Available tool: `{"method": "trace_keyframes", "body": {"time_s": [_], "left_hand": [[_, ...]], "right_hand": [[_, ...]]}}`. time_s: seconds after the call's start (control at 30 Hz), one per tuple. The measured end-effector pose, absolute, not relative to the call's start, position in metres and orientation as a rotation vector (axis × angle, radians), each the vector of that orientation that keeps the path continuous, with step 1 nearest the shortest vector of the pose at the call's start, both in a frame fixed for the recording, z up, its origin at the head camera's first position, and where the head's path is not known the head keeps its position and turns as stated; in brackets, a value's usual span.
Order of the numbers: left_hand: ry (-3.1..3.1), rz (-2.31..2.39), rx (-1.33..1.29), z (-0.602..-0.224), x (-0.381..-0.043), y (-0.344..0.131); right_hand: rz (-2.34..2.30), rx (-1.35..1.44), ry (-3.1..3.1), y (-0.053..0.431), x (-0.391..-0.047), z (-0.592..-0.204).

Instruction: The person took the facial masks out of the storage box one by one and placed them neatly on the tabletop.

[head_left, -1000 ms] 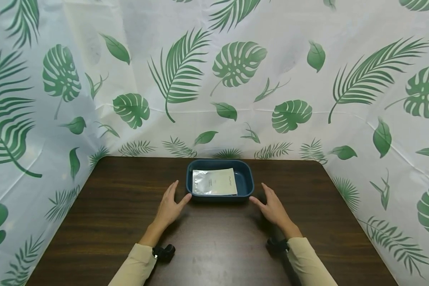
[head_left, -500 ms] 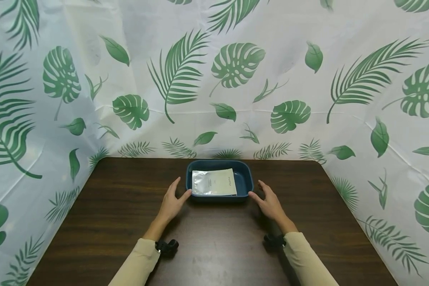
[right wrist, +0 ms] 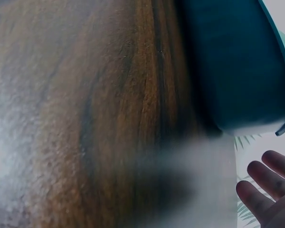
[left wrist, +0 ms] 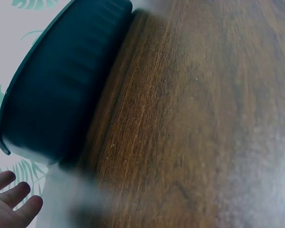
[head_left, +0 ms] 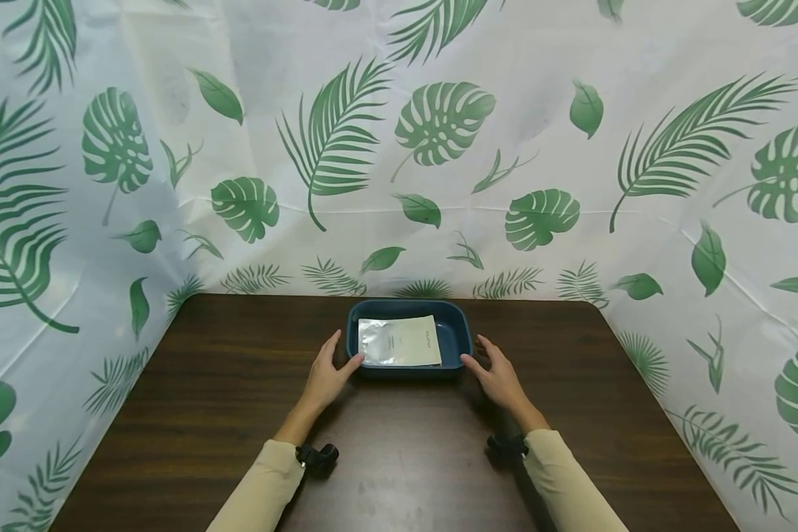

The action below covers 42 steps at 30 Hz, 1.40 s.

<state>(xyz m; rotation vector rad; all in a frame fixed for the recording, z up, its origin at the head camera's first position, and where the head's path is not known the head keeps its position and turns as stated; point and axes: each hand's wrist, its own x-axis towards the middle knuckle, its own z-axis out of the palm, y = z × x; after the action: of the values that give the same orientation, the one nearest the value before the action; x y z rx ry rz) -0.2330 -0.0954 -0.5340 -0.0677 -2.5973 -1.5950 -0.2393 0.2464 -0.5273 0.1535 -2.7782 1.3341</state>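
A dark blue rectangular tray sits near the far edge of the table, and a silver-and-cream flat packet lies inside it. At its left end is my left hand, fingers spread and thumb tip right at the front left corner. My right hand mirrors this at the opposite end, its thumb by the front right corner. The left wrist view shows relaxed fingers apart from the tray's wall. Loosely extended fingers also show a gap below the tray's end in the right wrist view.
The dark wood-grain table reaches toward me from the tray. Behind it and at both sides hangs a white sheet printed with green leaves. A black wrist camera is strapped to each forearm over cream sleeves.
Both hands have moved slightly inward toward the tray's ends, and the left thumb now overlaps the front left corner. The tray and packet have stayed in place.
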Motion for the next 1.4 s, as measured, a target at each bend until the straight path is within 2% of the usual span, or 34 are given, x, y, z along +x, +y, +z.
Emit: {"method": "trace_keyframes", "body": {"time_s": [0.8, 1.4], "left_hand": [[-2.529, -1.787, -0.117, -0.544, -0.240, -0.088], [-2.527, -1.697, -0.158, -0.541, -0.240, -0.083]], "right_hand": [[1.430, 0.065, -2.791, 0.234, -0.244, -0.534], [1.425, 0.053, -2.753, 0.230, -0.246, -0.534]]}}
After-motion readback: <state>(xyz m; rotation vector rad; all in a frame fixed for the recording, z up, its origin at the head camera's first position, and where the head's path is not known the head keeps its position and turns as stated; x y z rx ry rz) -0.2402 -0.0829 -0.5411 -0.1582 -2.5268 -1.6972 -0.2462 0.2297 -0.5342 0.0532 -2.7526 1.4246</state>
